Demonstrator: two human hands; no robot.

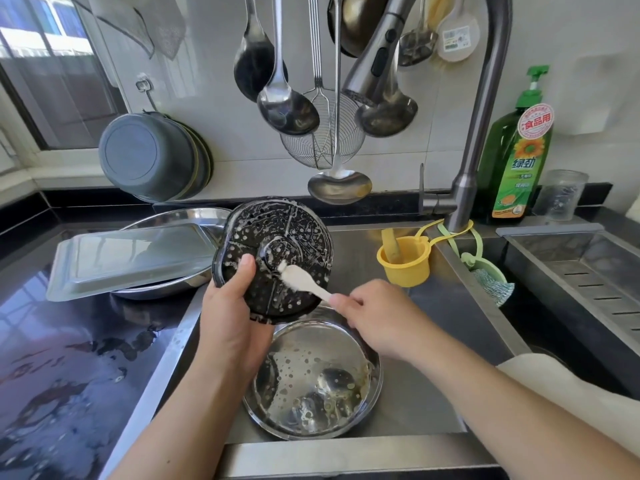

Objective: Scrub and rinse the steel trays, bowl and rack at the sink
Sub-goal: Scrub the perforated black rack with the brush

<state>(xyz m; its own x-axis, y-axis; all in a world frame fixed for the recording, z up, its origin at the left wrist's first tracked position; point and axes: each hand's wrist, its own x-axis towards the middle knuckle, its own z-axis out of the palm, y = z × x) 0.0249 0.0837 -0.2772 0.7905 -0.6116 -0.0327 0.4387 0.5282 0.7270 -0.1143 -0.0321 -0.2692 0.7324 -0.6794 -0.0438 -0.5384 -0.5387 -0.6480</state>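
Steel bowl (313, 379): in the sink (433, 393), nearest its front edge, suds and droplets inside.
Left hand (230, 320): clenched round the lower left rim of the rack, thumb pressed on its face.
Right hand (375, 318): fingers pinched on the handle of a pale brush (301, 278).
Brush: bristle end touching the hub at the rack's middle.
Rack (273, 259): dark, round, perforated, soapy; held tilted above the bowl, over the sink's left side.
Trays: a rectangular tray (128, 259) lies upside down on a round steel tray (173, 223), both on the worktop (52, 341) by the sink's back left corner.
Yellow cup (405, 259): hangs from the tap (485, 109) at the sink's back right.
Soap bottle (517, 157): green, on the worktop's back edge, just right of the tap.
Wall: ladles (287, 105) and a wire skimmer (322, 136) hang above the sink; grey basins (152, 155) hang to their left.
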